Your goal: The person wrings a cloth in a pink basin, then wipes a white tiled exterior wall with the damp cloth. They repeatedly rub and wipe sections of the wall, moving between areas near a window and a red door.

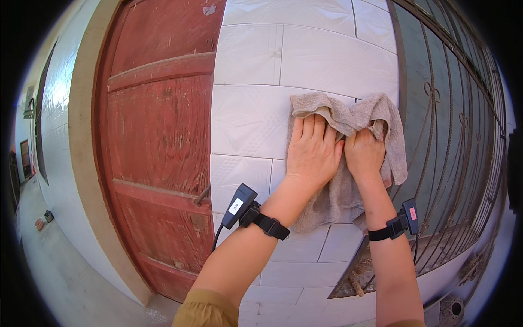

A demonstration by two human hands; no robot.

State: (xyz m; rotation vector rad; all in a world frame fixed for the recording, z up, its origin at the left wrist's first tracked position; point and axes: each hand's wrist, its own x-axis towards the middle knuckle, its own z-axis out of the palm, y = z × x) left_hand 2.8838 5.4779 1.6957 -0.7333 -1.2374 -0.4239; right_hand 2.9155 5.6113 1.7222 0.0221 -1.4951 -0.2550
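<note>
A grey-brown towel (pixel 322 210) is pressed in loose folds against the white tiled wall (pixel 248 117). My left hand (pixel 313 152) lies flat on it with fingers stretched upward, their tips tucked under a fold. Close beside it, my right hand (pixel 365 155) is closed on the bunched cloth, its fingertips hidden. The towel's upper part droops over the fingers of both hands. Its right side hangs down past my right hand, and its lower part hangs behind my forearms.
A worn red wooden door (pixel 158 131) with a handle (pixel 201 196) stands left of the tiles. On the right is a window with rusty metal bars (pixel 433 141). Black straps with small devices circle my left wrist (pixel 271 226) and right wrist (pixel 396 226).
</note>
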